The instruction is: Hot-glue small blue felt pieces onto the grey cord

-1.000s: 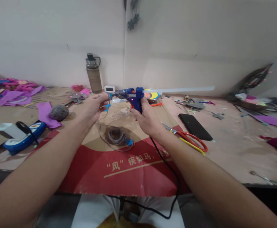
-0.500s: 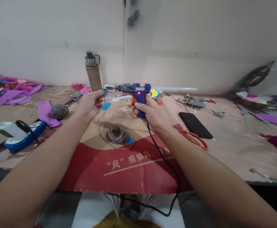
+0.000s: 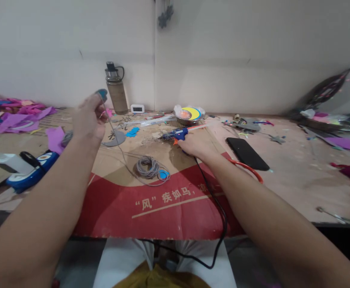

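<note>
Left fingers (image 3: 95,101) pinch blue piece (image 3: 103,93); right fingers (image 3: 187,144) grip glue gun (image 3: 180,133), well inside cardboard front edge (image 3: 163,236).

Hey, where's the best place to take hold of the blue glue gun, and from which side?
Probably by the handle, mostly hidden behind the right hand, coming from the right. The glue gun points its tip left, so that side lies behind the tip. The glue stick juts rightward from the back, so a grip beneath it seems best.

The glue gun (image 3: 180,134) looks plastic, the coiled cord (image 3: 153,171) matt and fibrous.
</note>
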A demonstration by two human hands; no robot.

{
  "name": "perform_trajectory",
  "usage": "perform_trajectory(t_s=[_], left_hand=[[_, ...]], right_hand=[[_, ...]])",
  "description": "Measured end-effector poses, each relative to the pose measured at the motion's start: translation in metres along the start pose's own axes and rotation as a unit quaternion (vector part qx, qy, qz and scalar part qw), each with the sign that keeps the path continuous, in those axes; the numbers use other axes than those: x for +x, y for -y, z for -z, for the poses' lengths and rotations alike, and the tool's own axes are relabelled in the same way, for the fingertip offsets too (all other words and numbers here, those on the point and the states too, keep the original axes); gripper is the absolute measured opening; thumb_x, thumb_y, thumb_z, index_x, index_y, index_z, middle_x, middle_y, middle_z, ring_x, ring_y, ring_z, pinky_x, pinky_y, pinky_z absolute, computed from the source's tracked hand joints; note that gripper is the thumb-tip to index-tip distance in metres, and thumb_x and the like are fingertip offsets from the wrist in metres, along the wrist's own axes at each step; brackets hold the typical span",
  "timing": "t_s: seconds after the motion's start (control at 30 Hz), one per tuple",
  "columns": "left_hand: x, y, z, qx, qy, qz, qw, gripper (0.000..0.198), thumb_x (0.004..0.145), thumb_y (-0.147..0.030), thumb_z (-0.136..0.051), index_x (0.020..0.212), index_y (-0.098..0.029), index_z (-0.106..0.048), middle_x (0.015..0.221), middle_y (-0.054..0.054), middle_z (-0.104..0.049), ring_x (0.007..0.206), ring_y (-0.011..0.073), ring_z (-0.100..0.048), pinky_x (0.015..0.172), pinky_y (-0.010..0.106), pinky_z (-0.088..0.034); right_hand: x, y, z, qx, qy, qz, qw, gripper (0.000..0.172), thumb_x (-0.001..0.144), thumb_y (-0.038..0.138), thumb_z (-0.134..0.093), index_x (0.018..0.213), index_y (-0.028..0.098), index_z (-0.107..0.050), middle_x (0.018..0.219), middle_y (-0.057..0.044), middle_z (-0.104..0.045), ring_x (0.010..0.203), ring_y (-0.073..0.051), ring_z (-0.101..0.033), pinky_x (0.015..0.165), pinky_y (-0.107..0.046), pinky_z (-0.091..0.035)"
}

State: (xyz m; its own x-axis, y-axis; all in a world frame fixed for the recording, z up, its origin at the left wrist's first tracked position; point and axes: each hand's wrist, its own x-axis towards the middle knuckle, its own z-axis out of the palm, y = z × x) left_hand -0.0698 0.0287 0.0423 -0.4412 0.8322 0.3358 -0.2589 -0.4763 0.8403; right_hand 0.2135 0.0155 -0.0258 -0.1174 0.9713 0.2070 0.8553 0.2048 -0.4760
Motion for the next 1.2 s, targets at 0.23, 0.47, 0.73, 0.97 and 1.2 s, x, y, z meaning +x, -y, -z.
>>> perform_trajectory(t_s=[0.23, 0.47, 0.73, 0.97, 1.2], left_hand=[[-0.028, 0.014, -0.016, 0.123, 0.06, -0.111, 0.984, 0.009, 0.074, -0.026, -0.071, 0.08, -0.02, -0.069, 0.065, -0.005, -0.061, 0.059, 0.0061, -0.046, 0.055, 0.024, -0.035], [-0.047, 0.01, -0.029, 0.071, 0.095, -0.112, 0.987, 0.005, 0.076, -0.02, -0.07, 0.08, -0.017, -0.07, 0.064, -0.004, -0.06, 0.058, 0.0058, -0.047, 0.056, 0.024, -0.037], [-0.018, 0.005, -0.014, -0.039, 0.021, -0.045, 0.998, 0.013, 0.076, -0.01, -0.064, 0.07, -0.021, -0.067, 0.063, -0.003, -0.06, 0.052, 0.0053, -0.044, 0.048, 0.022, -0.032], [-0.02, 0.008, -0.016, 0.001, 0.029, -0.029, 0.999, 0.008, 0.076, -0.014, -0.066, 0.076, -0.022, -0.067, 0.065, -0.004, -0.059, 0.06, 0.0067, -0.042, 0.05, 0.023, -0.03], [-0.026, 0.019, -0.021, 0.018, 0.074, -0.01, 0.997, 0.005, 0.073, -0.018, -0.07, 0.077, -0.021, -0.068, 0.066, -0.004, -0.059, 0.057, 0.0061, -0.042, 0.051, 0.023, -0.031]], right_hand=[[-0.006, 0.017, 0.003, 0.037, -0.115, 0.065, 0.991, 0.021, 0.085, 0.035, -0.052, 0.079, 0.017, -0.061, 0.084, -0.013, -0.066, 0.078, -0.022, -0.059, 0.074, -0.036, -0.045], [-0.021, 0.049, 0.004, 0.242, 0.07, 0.21, 0.945, 0.013, 0.087, 0.025, -0.051, 0.086, 0.018, -0.061, 0.083, -0.002, -0.063, 0.076, -0.014, -0.056, 0.073, -0.029, -0.044], [-0.036, 0.052, 0.007, 0.049, 0.234, 0.327, 0.914, 0.046, 0.073, 0.005, -0.064, 0.114, 0.023, -0.068, 0.105, -0.007, -0.059, 0.094, -0.018, -0.056, 0.084, -0.03, -0.044], [-0.034, 0.061, -0.002, 0.068, 0.135, 0.314, 0.937, 0.024, 0.079, 0.003, -0.055, 0.088, 0.017, -0.071, 0.091, -0.006, -0.061, 0.086, -0.016, -0.055, 0.081, -0.028, -0.044], [-0.038, 0.066, -0.006, 0.139, 0.147, 0.31, 0.929, 0.028, 0.076, 0.003, -0.056, 0.097, 0.017, -0.068, 0.094, -0.005, -0.064, 0.084, -0.015, -0.056, 0.082, -0.03, -0.043]])
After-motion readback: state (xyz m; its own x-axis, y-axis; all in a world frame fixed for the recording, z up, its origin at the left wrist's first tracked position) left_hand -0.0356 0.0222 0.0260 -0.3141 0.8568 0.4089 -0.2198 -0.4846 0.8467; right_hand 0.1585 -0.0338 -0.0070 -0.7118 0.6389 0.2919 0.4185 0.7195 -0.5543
